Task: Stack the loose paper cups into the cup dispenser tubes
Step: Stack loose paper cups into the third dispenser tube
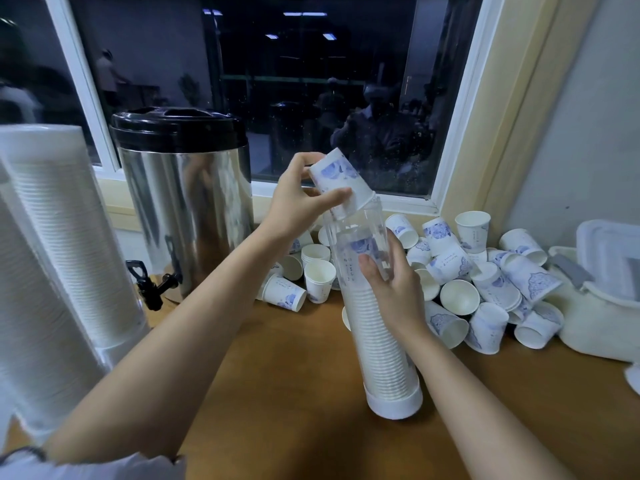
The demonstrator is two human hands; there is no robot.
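Beyond the white sleeve (86,465), the left hand (294,202) is pinching an upside-down cup (341,178), tilted, rim at the tube's (377,306) open top; the right hand (394,289) is gripping that standing tube mid-table (277,375).

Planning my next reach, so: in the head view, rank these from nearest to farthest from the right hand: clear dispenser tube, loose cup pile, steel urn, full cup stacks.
1. clear dispenser tube: centre, gripped by the right hand.
2. loose cup pile: just to the right.
3. steel urn: left, by the window.
4. full cup stacks: far left edge.
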